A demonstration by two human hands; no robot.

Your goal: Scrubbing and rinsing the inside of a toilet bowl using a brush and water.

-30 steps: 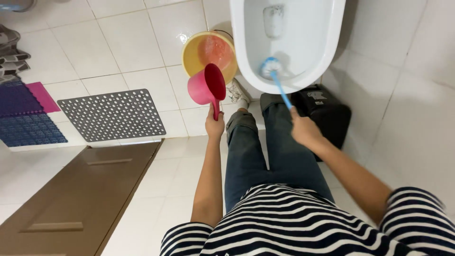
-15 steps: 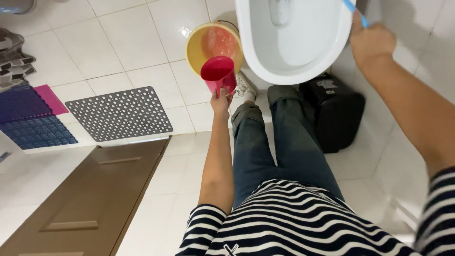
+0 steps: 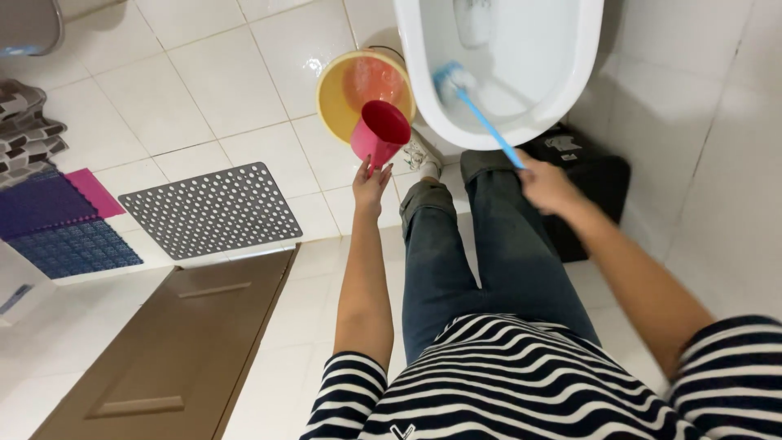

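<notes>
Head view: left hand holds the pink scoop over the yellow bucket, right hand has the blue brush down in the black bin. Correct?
Not quite. The head view shows the right hand with the blue brush down in the white toilet bowl, not the black bin, which sits on the floor beside it. The left hand does hold the pink scoop over the yellow bucket.

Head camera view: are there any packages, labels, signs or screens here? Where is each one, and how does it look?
Black bin or box: on the floor right of the toilet, behind the right hand; a small pale label on its top, too blurred to describe further.
White object with a blue mark: left edge, near the mats; unclear what it is.
No signs or screens.
</notes>
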